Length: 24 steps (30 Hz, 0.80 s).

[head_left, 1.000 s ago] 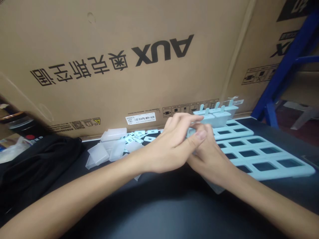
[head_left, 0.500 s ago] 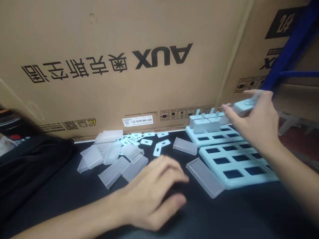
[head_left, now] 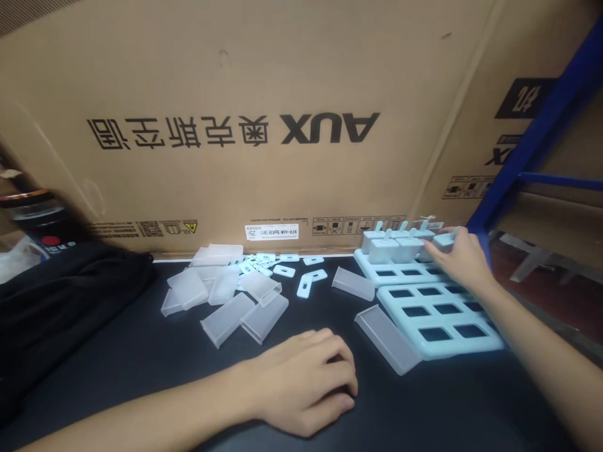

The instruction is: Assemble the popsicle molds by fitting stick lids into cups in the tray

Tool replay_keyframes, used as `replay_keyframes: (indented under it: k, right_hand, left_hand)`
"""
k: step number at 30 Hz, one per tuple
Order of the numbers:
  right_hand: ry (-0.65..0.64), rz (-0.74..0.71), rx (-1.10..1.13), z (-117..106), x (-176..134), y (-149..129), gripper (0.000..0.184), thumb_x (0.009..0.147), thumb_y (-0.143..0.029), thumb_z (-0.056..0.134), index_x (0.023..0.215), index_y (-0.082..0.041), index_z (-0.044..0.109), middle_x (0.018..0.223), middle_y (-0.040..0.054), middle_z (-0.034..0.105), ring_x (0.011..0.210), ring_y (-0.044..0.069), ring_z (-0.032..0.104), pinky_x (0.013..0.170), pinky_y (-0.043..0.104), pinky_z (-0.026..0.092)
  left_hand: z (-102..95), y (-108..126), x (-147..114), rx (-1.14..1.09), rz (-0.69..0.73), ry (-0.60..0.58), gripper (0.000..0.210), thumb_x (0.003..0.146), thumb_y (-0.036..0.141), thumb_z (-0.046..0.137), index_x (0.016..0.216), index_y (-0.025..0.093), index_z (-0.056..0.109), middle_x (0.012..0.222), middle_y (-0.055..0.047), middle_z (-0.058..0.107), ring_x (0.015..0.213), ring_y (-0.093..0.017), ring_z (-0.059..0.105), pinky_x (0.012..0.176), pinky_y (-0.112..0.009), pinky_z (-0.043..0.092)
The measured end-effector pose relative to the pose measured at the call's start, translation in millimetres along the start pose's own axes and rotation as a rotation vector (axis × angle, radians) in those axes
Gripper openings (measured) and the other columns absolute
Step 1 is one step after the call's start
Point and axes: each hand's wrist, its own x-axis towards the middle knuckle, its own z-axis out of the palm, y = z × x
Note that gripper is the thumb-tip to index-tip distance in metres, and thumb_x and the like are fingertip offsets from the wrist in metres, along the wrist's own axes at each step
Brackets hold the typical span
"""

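Observation:
At the back right, my right hand is closed around a popsicle mold with a light blue lid. It holds the mold upright over the far part of the back tray; its lower end is hidden. Beside it, several assembled popsicle molds with stick handles stand in that tray. My left hand rests on the black table, fingers loosely curled and a little apart, holding nothing that I can see. Two clear mold sleeves lie between my left hand and the trays.
A second light blue tray with rectangular openings lies in front. Left of centre are piled clear sleeves and small slotted blue lids. A large cardboard box stands behind. Black cloth and a dark jar are at left.
My right hand has lowered the popsicle mold from above the back tray down to the row of standing molds. My left hand has settled on the table with its fingers more curled. The view has shifted.

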Motion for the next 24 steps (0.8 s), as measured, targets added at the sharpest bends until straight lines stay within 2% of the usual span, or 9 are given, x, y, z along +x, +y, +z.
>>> replay_keyframes:
  k: [4,12,15,18,24]
  right_hand:
    - [-0.09,-0.05,0.004,-14.4,-9.5,-12.5,0.046,0.085,-0.058,0.049,0.113,-0.022,0.04,0.113,0.0162,0.052,0.113,0.031,0.048,0.094,0.038,0.039]
    - [-0.081,-0.039,-0.029,-15.7,-9.8,-16.9,0.044,0.08,-0.057,0.053,0.102,-0.023,0.039,0.102,0.0131,0.051,0.105,0.032,0.051,0.089,0.041,0.041]
    - [-0.182,-0.02,-0.079,-15.1,-12.9,-17.5,0.058,0.078,-0.063,0.054,0.113,-0.018,0.039,0.109,0.0181,0.05,0.104,0.034,0.053,0.083,0.04,0.043]
    - [-0.264,-0.006,-0.126,-12.7,-15.2,-16.0,0.072,0.082,-0.063,0.048,0.129,-0.012,0.031,0.119,0.0258,0.048,0.106,0.036,0.056,0.082,0.041,0.043]
    - [-0.32,-0.004,-0.283,-4.4,-12.2,-8.0,0.078,0.084,-0.064,0.045,0.135,-0.007,0.03,0.118,0.034,0.053,0.107,0.042,0.058,0.083,0.046,0.043]
  left_hand:
    - [-0.5,2.2,0.0,0.026,-0.004,-0.006,0.014,0.096,0.031,0.054,0.106,0.022,0.057,0.115,-0.004,0.059,0.1,-0.017,0.058,0.094,-0.031,0.048]
    - [-0.6,2.7,0.6,0.028,0.004,-0.003,0.014,0.095,0.029,0.054,0.107,0.022,0.056,0.114,-0.005,0.059,0.101,-0.017,0.058,0.094,-0.031,0.048]
    - [-0.7,2.1,0.5,0.028,0.006,-0.002,0.015,0.095,0.03,0.054,0.107,0.022,0.057,0.114,-0.005,0.059,0.101,-0.017,0.058,0.094,-0.031,0.048]
    - [-0.4,1.3,0.0,0.025,0.009,0.0,0.015,0.095,0.03,0.054,0.107,0.021,0.057,0.114,-0.005,0.059,0.101,-0.017,0.058,0.094,-0.032,0.048]
    - [2.0,-0.6,-0.5,0.025,0.014,0.024,0.015,0.094,0.03,0.055,0.106,0.022,0.057,0.113,-0.003,0.059,0.101,-0.016,0.058,0.095,-0.03,0.047]
